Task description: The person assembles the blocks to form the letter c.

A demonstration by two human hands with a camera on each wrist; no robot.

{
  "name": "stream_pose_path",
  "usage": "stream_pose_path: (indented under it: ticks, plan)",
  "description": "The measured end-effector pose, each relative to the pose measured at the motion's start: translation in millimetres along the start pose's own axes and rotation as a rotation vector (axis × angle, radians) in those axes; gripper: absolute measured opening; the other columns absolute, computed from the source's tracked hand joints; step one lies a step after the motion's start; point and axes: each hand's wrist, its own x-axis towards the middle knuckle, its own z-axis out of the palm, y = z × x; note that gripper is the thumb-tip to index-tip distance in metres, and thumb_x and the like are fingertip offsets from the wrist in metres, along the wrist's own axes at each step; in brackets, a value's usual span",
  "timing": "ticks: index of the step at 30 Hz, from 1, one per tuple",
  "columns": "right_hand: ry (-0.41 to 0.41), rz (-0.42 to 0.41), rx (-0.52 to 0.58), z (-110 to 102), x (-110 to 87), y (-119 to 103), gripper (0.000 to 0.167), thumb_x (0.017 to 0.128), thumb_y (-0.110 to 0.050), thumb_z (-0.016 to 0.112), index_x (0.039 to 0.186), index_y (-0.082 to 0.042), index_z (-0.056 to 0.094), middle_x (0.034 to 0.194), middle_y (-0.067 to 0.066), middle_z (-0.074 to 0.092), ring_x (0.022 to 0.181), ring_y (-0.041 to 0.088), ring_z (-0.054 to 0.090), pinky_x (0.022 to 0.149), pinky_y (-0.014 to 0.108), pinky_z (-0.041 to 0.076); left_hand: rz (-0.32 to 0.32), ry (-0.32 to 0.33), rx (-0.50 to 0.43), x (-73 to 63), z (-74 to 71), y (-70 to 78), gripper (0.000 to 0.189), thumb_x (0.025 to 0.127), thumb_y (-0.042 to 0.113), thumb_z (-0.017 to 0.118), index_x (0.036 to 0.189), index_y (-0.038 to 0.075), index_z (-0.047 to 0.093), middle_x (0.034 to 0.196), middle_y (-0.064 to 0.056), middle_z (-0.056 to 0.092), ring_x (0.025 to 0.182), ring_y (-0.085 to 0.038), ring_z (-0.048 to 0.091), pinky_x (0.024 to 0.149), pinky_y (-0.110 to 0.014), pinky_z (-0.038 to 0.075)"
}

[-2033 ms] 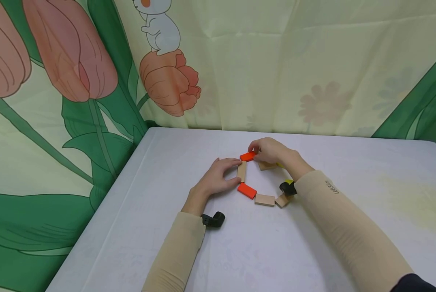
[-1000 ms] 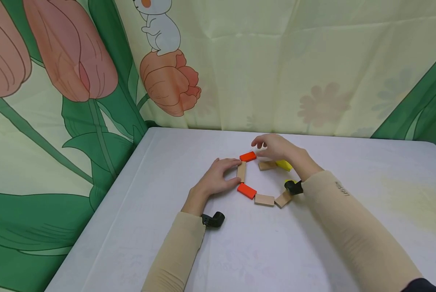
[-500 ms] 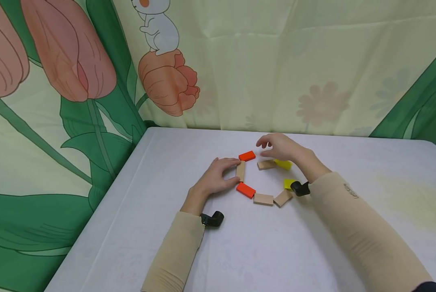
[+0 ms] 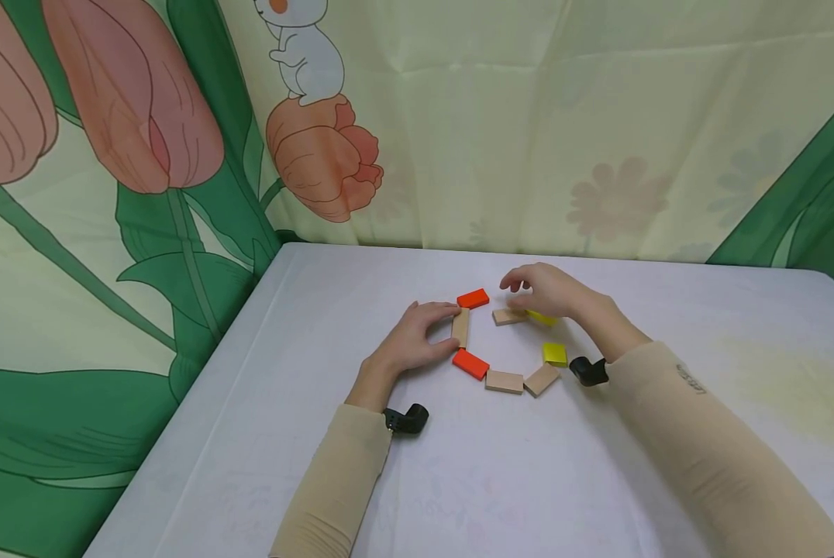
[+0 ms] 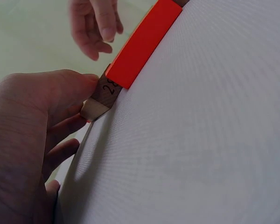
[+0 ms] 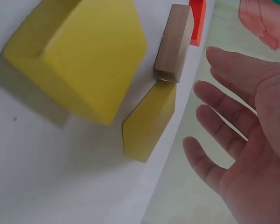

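Observation:
A ring of small blocks lies on the white table. At its left side my left hand holds a plain wooden block between thumb and fingers; the left wrist view shows digits printed on this block's end. Red blocks sit near its two ends: one at the far end, one at the near end. My right hand hovers with fingers loosely bent and nothing in them, above the far wooden block and a yellow block, which it partly covers in the head view.
Two plain blocks form the near side of the ring, one straight and one slanted. A second yellow block stands at the right. Gaps separate the far red block from the far wooden block, and the two yellow blocks. A printed curtain hangs behind.
My right hand has let go of the far red block and moved right, away from it. The right-hand yellow block has come into full view. My left hand stays put.

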Motion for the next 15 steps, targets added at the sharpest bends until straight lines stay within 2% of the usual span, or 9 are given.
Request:
stream_pose_path:
  ticks: [10,15]
  plan:
    - [0.002,-0.055,-0.028,2.8,-9.8,3.0,0.033,0.095,-0.012,0.069,0.126,-0.001,0.067,0.113,0.013,0.066,0.107,0.034,0.057,0.096,0.051,0.048,0.0,0.007,0.014,-1.0,0.9,-0.1,0.056,0.092,0.034,0.066,0.144,0.017,0.057,0.146,0.001,0.054,0.139,-0.015,0.042,0.123,-0.041,0.009]
    - [-0.008,-0.051,-0.035,6.4,-13.6,5.1,0.034,0.094,-0.014,0.072,0.125,-0.003,0.067,0.112,0.012,0.066,0.107,0.033,0.055,0.097,0.051,0.047,-0.011,0.004,0.024,0.3,1.8,-0.8,0.056,0.092,0.035,0.066,0.145,0.018,0.057,0.147,0.001,0.054,0.139,-0.015,0.042,0.123,-0.041,0.008]
